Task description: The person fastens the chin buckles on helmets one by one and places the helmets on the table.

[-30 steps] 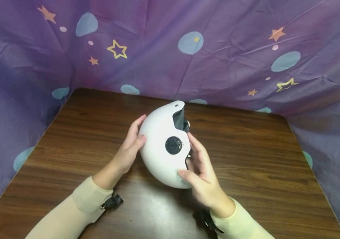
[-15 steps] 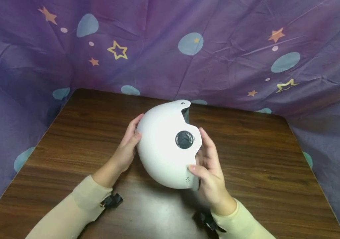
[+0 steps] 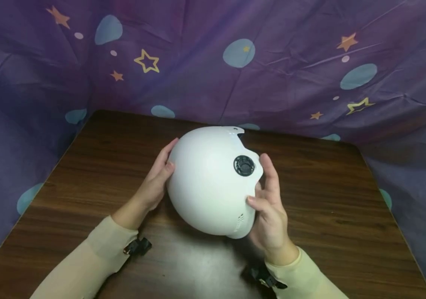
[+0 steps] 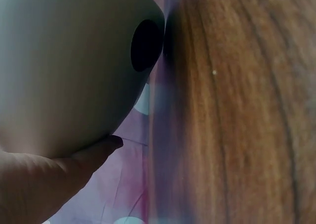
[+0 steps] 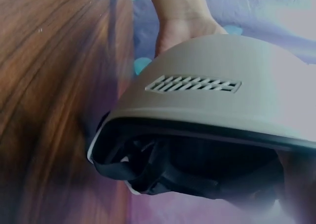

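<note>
A white helmet (image 3: 207, 178) is held on its side over the table, its smooth crown to the left and its open rim to the right. A round black disc (image 3: 244, 165) sits on its upward side. My left hand (image 3: 156, 178) grips the crown from the left, thumb on the near side and fingers on the far side. My right hand (image 3: 272, 211) grips the rim, thumb on the outer shell and the other fingers partly hidden behind the edge. In the right wrist view, the slotted vent (image 5: 195, 84) and dark straps (image 5: 158, 167) inside the helmet show.
The dark wooden table (image 3: 332, 207) extends around the hands. Behind it and along both sides hangs a purple cloth (image 3: 291, 58) with stars and blue blobs. Each wrist carries a small black camera mount (image 3: 138, 246).
The helmet has turned so its dark inside is no longer seen from the head and its disc has moved right and up. My right hand has shifted right with the rim.
</note>
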Demonstrator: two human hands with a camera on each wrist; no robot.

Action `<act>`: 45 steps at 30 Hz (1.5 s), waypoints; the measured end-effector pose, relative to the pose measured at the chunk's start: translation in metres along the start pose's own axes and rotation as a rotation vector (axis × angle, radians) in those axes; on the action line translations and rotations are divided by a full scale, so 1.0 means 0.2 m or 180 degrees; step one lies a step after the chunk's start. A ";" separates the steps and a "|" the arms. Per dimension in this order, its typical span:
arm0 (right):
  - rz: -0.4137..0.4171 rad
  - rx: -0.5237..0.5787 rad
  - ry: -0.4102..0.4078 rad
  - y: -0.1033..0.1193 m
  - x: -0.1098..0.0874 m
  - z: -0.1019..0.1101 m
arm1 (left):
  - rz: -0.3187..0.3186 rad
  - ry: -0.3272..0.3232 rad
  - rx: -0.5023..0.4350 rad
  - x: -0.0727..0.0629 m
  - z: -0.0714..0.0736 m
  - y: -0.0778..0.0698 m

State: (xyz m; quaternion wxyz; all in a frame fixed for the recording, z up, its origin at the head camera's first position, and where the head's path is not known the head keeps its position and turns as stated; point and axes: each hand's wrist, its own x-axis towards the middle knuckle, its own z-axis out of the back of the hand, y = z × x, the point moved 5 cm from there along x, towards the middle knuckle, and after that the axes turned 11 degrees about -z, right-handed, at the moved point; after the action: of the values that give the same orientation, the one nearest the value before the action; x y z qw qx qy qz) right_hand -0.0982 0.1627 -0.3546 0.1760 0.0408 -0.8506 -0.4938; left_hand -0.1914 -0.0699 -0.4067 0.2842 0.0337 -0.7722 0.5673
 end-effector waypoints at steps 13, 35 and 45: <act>0.0580 -0.2370 -0.0762 0.04 0.00 0.03 | -0.0148 0.0078 0.0056 0.01 -0.01 -0.04; 0.1772 -0.4420 -0.0727 0.15 0.00 -0.04 | 0.0188 -0.0007 0.0193 -0.01 -0.02 -0.04; 0.2116 -0.4731 -0.0729 0.16 0.00 -0.06 | 0.0327 0.0249 0.0146 0.00 -0.04 0.00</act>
State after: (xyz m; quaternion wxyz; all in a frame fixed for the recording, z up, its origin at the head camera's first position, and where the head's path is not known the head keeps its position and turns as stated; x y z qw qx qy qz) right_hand -0.0909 0.1700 -0.3220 0.2063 -0.3911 -0.2820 -0.8515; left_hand -0.1872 -0.0626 -0.4054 0.2838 -0.0217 -0.7480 0.5996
